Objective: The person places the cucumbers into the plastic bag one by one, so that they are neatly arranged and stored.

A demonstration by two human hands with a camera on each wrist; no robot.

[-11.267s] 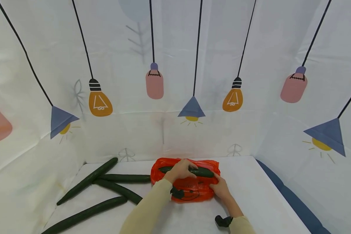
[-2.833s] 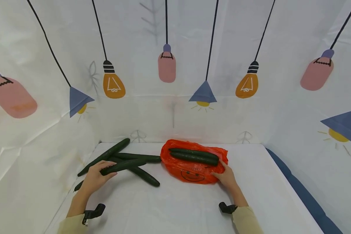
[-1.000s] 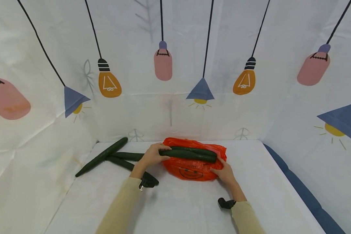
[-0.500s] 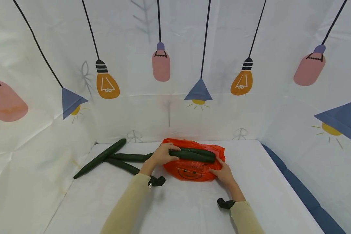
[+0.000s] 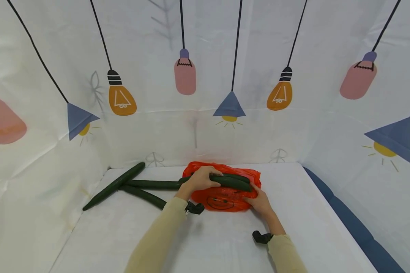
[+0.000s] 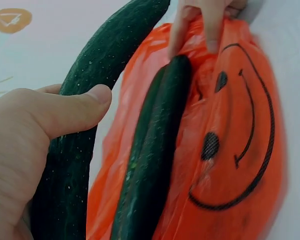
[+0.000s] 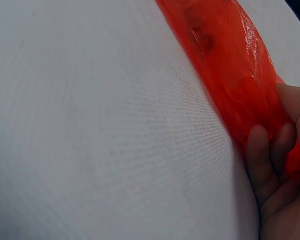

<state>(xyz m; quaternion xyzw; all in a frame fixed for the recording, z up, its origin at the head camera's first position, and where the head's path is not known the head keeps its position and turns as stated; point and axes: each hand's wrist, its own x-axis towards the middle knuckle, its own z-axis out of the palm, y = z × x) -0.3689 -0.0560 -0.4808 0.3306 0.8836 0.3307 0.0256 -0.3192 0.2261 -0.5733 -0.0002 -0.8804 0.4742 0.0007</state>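
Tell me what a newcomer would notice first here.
The orange bag with a smiley face, mid-table, catches the eye. The left hand grips a dark cucumber over it, while the right hand holds the bag's right edge. Three more cucumbers lie crossed at left.

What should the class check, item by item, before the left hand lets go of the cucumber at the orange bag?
1. Left hand grips the cucumber: ok.
2. Right hand pinches the bag at its right end: ok.
3. Held cucumber lies over the bag, beside the cucumbers in the bag: ok.
4. Held cucumber fully inside the bag mouth: cannot tell.
5. Loose cucumbers on the table lie left of the bag, apart from the hands: ok.
6. Bag lies flat on the table, smiley face up: ok.
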